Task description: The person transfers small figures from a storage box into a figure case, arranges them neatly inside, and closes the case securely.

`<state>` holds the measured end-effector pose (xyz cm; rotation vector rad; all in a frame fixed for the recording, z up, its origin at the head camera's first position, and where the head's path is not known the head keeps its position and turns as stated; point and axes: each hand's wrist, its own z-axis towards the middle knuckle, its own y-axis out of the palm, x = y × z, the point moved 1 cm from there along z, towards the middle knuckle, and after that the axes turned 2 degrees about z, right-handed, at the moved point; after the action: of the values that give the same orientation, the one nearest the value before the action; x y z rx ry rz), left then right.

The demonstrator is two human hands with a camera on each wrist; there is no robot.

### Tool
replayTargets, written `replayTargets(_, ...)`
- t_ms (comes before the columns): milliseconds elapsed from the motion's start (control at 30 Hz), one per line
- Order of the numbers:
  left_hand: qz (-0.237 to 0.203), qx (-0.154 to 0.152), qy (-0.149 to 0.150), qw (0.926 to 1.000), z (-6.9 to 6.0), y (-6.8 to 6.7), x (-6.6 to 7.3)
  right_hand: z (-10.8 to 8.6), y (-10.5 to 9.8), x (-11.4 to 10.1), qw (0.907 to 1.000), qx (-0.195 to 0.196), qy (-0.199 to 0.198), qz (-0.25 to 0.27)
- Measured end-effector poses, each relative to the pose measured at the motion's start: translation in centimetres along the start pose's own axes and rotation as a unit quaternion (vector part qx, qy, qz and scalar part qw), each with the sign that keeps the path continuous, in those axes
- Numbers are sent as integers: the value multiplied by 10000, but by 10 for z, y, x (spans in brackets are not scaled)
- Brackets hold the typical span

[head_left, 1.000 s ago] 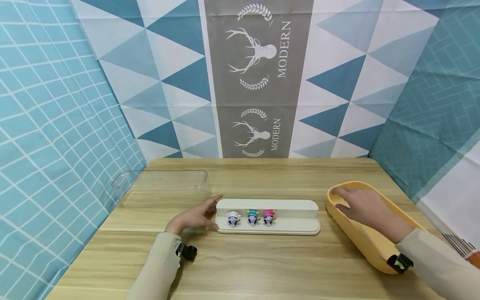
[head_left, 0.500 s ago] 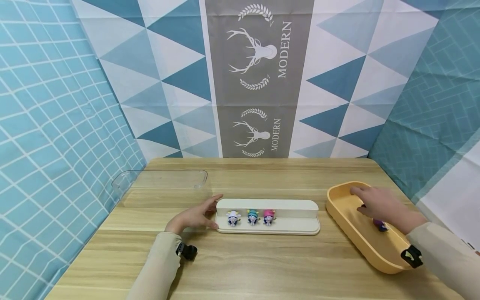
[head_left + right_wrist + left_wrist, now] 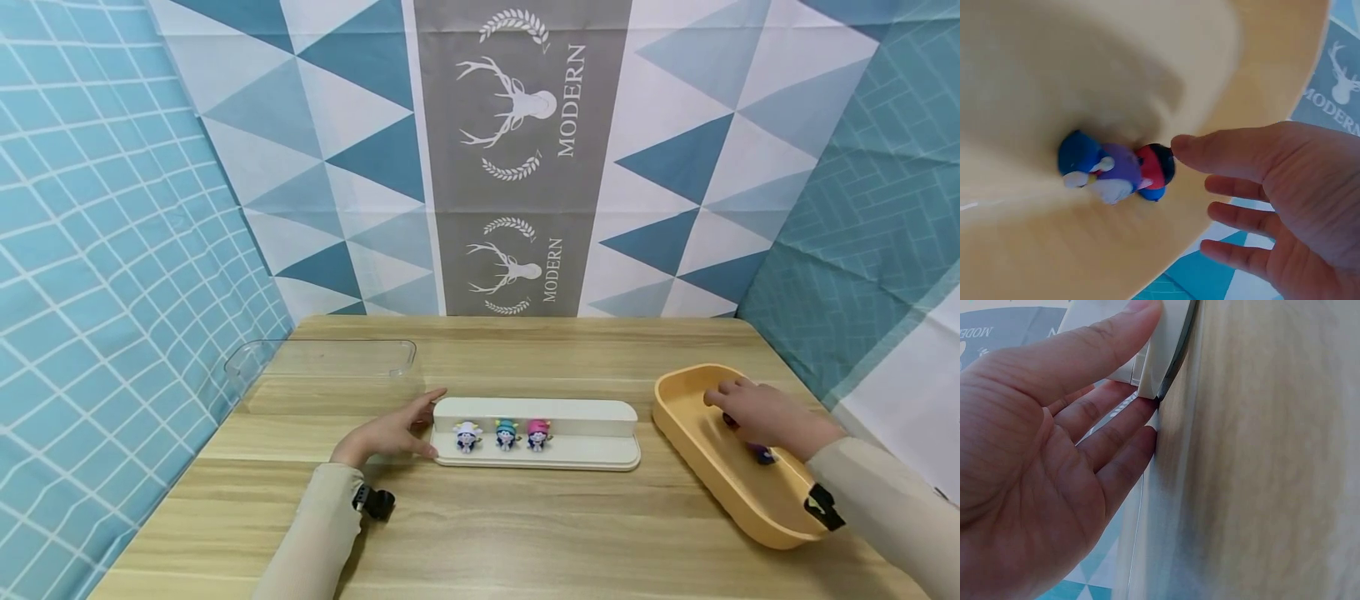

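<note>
My left hand (image 3: 378, 435) holds the left end of the long white display stand (image 3: 588, 450). In the left wrist view the thumb lies on the stand and the fingers reach to its underside edge. On the stand's ledge stand three small figurines, with a white hat (image 3: 467, 437), a teal hat (image 3: 506, 435) and a pink hat (image 3: 537, 435). Inside the orange-yellow bin (image 3: 708, 471) my right hand (image 3: 776, 417) hovers, fingers spread. Its thumb tip is beside a lying blue, purple and red toy figurine (image 3: 1116, 172); whether this is one piece or two, I cannot tell.
A clear plastic cover (image 3: 322, 392) stands at the table's back left. Wood-grain tabletop (image 3: 510, 533) extends in front of the stand. Patterned cloths hang behind and at both sides, and a strap-on camera (image 3: 823, 506) sits on the right wrist near the bin's rim.
My right hand has shifted right, from near the bin's left wall to its far right side, uncovering coloured figurines inside. My left hand, the stand and its three figurines stay put.
</note>
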<state>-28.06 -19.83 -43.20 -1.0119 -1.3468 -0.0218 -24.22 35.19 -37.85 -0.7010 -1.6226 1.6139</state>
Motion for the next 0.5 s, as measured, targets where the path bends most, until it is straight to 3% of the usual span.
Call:
replayTargets(267, -58, -53, 12, 10000, 1, 1, 1, 0, 15, 12, 9984, -150, -245, -493)
replayTargets(500, -145, -58, 6, 9999, 0, 0, 1, 3, 24, 18, 9956, 212, -640, -643)
